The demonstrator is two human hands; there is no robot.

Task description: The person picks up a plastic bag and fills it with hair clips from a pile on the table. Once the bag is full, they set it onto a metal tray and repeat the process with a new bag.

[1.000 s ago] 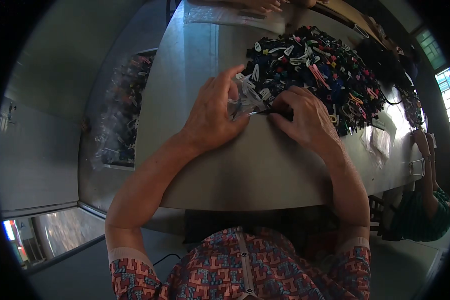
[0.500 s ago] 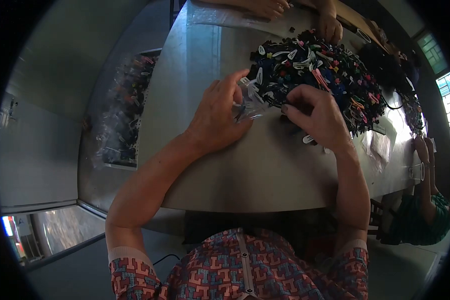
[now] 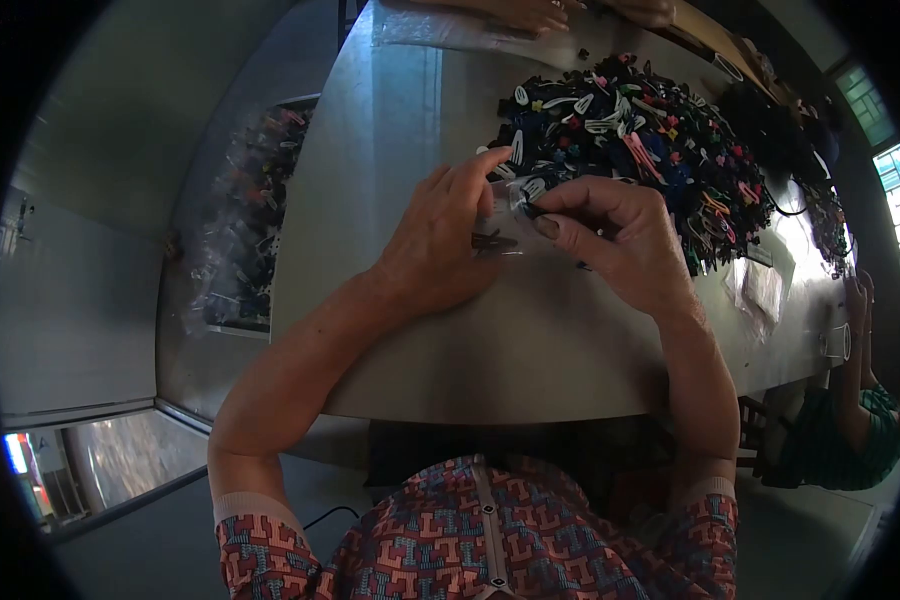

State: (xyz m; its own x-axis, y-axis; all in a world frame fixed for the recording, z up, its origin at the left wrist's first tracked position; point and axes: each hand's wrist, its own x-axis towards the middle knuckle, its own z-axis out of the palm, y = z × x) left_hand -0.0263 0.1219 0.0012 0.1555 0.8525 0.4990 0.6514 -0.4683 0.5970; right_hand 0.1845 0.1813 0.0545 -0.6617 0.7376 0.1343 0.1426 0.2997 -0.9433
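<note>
My left hand (image 3: 435, 220) holds a small clear plastic bag (image 3: 500, 233), its index finger stretched along the far side and the thumb hidden. Through the film a few dark, thin shapes show. At the bag's right side, my right hand (image 3: 620, 230) pinches a small dark hair clip (image 3: 530, 207) between thumb and index finger; the fingertips partly cover it. Just beyond both hands lies a big heap of hair clips (image 3: 660, 165), mostly black with white, pink and coloured ones. A white snap clip (image 3: 517, 148) rests at the heap's near left edge, by my left index finger.
On the left, a tray (image 3: 240, 330) contains bagged clips (image 3: 235, 230). Flat clear bags (image 3: 755, 295) lie right of the heap. Another person's hands (image 3: 535, 15) are at the table's far edge. A person in green (image 3: 840, 440) sits at the right, near a clear cup (image 3: 836, 343).
My right hand has moved left from the heap's near edge to the bag, with a clip in its fingers. Across the table, a person's hand has drawn back from the heap.
</note>
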